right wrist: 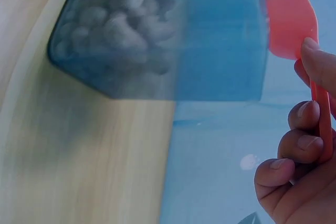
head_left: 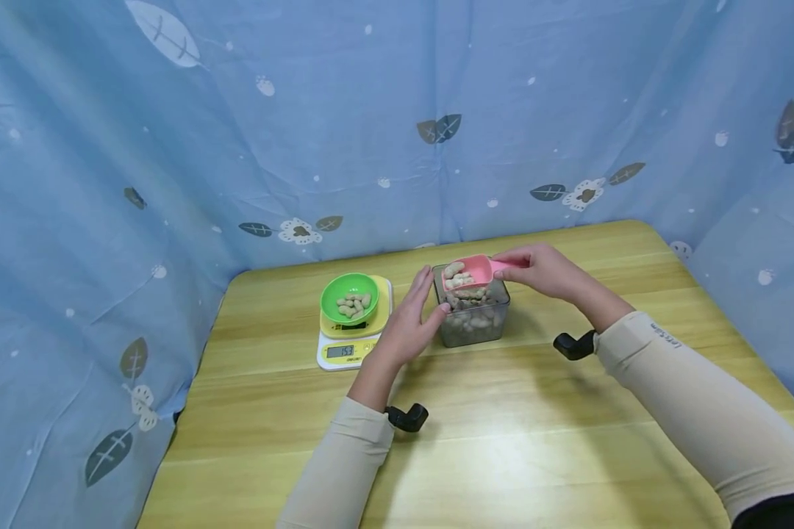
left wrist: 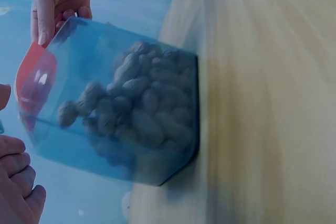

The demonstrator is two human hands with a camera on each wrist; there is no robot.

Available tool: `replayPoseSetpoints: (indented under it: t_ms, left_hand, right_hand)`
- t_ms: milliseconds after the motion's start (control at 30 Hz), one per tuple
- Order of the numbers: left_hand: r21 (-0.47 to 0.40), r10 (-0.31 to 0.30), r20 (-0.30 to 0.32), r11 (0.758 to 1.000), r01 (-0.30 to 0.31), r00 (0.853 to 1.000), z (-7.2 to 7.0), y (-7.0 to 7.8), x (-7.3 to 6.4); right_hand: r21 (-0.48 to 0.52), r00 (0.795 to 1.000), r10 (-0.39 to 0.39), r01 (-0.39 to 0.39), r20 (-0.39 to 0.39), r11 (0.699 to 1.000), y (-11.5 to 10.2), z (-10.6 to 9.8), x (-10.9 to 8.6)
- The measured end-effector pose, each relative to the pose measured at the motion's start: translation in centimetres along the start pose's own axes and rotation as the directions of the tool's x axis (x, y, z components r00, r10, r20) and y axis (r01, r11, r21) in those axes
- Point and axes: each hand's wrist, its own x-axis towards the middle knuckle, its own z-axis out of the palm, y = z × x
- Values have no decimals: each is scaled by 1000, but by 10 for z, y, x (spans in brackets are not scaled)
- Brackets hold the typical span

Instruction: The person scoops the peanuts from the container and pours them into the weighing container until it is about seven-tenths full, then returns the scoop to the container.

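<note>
My right hand [head_left: 542,272] grips the handle of a pink scoop [head_left: 479,270], its fingers curled round it in the right wrist view. Several peanuts [head_left: 458,275] lie in the scoop, which is over the mouth of a clear grey plastic container [head_left: 473,334]. More peanuts [left wrist: 147,103] fill the lower part of that container. At the container's left side is my left hand [head_left: 410,323], fingers fairly straight and thumb near the rim; whether it touches I cannot tell.
Left of the container, a green bowl [head_left: 331,297] with several peanuts sits on a yellow and white kitchen scale [head_left: 327,354], whose display seems to read 153. A wooden table [head_left: 490,441] carries everything. Blue patterned cloth [head_left: 370,147] hangs behind and at the sides.
</note>
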Motion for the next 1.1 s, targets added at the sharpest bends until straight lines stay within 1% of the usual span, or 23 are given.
replayPoseSetpoints:
  t_ms: [33, 133, 233, 300, 467, 567, 667, 767, 867, 933, 1100]
  left_hand:
    - [-5, 2, -7, 1000, -2, 1000, -3, -1, 0]
    - [-17, -4, -25, 1000, 4, 1000, -13, -5, -3]
    - [-1, -21, -58, 1000, 21, 998, -27, -15, -8]
    - [0, -40, -86, 999, 40, 996, -36, -23, -13]
    - [7, -91, -168, 996, 93, 982, -56, -46, -28]
    - [18, -138, -206, 989, 144, 969, -64, -60, -37]
    - [18, -194, -238, 979, 204, 952, -67, -72, -45]
    - [11, -238, -266, 968, 249, 934, -68, -83, -50]
    - [-3, -287, -279, 955, 298, 916, -69, -91, -54]
    - [-15, -315, -283, 946, 324, 906, -70, -96, -55]
    - [-28, -362, -274, 929, 369, 891, -70, -104, -58]
  right_hand:
    - [4, 1000, 11, -11, -6, 1000, -2, 0, 1]
    - [-3, 1000, 7, -7, -27, 1000, -8, 1, 4]
    - [-5, 999, -10, 10, -45, 1000, -18, 7, 10]
    - [11, 998, -26, 27, -55, 1000, -26, 13, 15]
    - [37, 997, -63, 65, -53, 997, -49, 32, 27]
    - [8, 994, -100, 100, -35, 995, -62, 46, 34]
    - [-23, 989, -144, 143, -18, 989, -73, 60, 41]
    - [-44, 983, -182, 182, 4, 982, -82, 74, 48]
    - [-83, 976, -215, 218, 36, 972, -91, 88, 55]
    - [-124, 973, -222, 228, 59, 966, -97, 96, 58]
    - [-251, 970, -220, 240, 104, 938, -112, 116, 64]
